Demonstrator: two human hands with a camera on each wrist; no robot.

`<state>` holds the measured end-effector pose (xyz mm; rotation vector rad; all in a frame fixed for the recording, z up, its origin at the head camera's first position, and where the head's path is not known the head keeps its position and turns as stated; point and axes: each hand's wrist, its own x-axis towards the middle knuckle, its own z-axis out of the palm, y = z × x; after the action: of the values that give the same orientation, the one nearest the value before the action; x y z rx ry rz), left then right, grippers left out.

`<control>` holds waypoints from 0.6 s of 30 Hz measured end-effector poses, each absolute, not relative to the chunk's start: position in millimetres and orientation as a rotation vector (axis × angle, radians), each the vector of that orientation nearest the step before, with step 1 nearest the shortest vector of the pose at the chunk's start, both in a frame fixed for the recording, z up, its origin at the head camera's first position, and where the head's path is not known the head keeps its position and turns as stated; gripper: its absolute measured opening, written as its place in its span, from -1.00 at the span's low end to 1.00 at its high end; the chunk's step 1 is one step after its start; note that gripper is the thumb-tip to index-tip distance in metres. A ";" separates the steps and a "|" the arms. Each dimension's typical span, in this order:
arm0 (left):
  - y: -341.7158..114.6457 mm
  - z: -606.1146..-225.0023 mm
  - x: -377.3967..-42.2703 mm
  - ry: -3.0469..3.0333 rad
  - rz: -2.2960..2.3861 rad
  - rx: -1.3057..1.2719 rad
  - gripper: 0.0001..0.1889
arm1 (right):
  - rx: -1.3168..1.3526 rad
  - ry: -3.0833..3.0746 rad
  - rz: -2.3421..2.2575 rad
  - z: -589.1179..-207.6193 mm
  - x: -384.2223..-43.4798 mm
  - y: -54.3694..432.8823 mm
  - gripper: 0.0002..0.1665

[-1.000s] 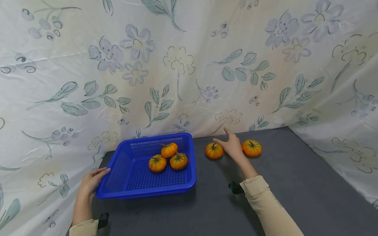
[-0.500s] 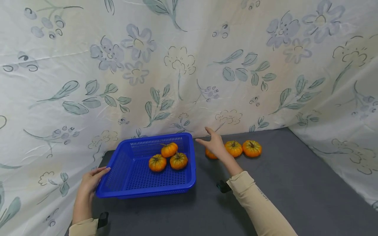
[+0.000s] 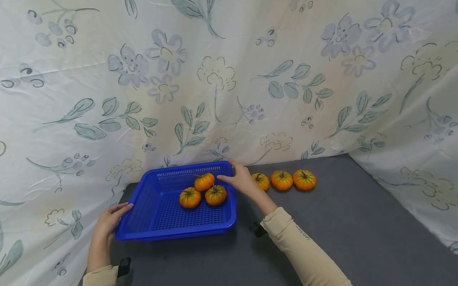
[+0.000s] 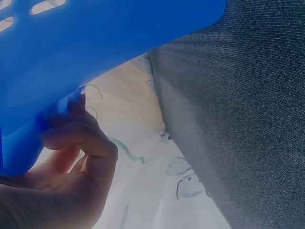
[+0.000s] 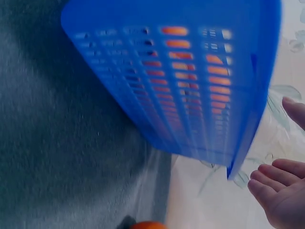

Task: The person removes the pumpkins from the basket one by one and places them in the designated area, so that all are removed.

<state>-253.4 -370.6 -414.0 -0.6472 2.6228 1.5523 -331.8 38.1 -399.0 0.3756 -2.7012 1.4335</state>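
Note:
A blue plastic basket [image 3: 175, 234] holds three small orange pumpkins: a left one [image 3: 190, 198], a right one [image 3: 216, 195] and a back one [image 3: 204, 182]. My left hand [image 3: 109, 219] grips the basket's left rim; in the left wrist view its fingers [image 4: 78, 136] curl around the edge. By the basket's back right corner is my right hand [image 3: 241, 180], its thumb and fingers spread apart with nothing between them. The right wrist view shows this hand [image 5: 283, 191] just outside the basket wall [image 5: 157, 90], with orange showing through the slots.
Right of the basket, three more pumpkins stand in a row on the dark grey table [image 3: 343, 222]: a near one [image 3: 262, 182] partly behind my right hand, a middle one [image 3: 282, 180] and an end one [image 3: 304, 179]. A floral cloth [image 3: 229, 119] hangs behind and at both sides.
My right hand has moved left from over the pumpkin row to the basket's right rim, uncovering the row's middle pumpkin. The left hand and basket have stayed in place.

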 end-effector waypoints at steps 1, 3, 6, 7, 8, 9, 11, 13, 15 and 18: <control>-370.7 -413.6 -253.2 2.621 1.554 -0.643 -0.18 | 0.392 -2.708 1.435 -399.1 -331.0 35.4 -0.08; -371.1 -413.2 -253.2 2.614 1.557 -0.647 -0.18 | 0.426 -2.722 1.439 -399.3 -329.2 30.0 -0.09; -371.2 -412.3 -253.0 2.610 1.559 -0.649 -0.18 | 0.474 -2.739 1.428 -400.0 -327.2 22.9 -0.11; -371.3 -412.1 -253.0 2.612 1.558 -0.650 -0.18 | 0.489 -2.742 1.431 -400.4 -326.8 20.7 -0.12; -371.3 -411.9 -253.0 2.614 1.557 -0.650 -0.18 | 0.506 -2.743 1.433 -401.0 -326.8 18.5 -0.12; -371.3 -411.8 -252.9 2.616 1.556 -0.648 -0.18 | 0.518 -2.745 1.435 -401.4 -327.1 16.4 -0.13; -371.1 -411.7 -252.9 2.622 1.551 -0.646 -0.19 | 0.531 -2.750 1.448 -402.6 -327.8 12.7 -0.13; -370.6 -411.6 -252.7 2.623 1.549 -0.644 -0.19 | 0.522 -2.752 1.468 -403.4 -328.6 9.3 -0.13; -370.1 -412.1 -252.7 2.621 1.547 -0.650 -0.19 | 0.514 -2.758 1.465 -404.4 -329.7 5.6 -0.13; -370.3 -411.5 -254.5 2.617 1.541 -0.655 -0.18 | 0.482 -2.781 1.460 -404.5 -330.7 -0.7 -0.13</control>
<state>-254.5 -370.3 -411.5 -0.6552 2.6167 1.5412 -330.7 -0.7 -404.5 0.4824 -2.7814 1.4598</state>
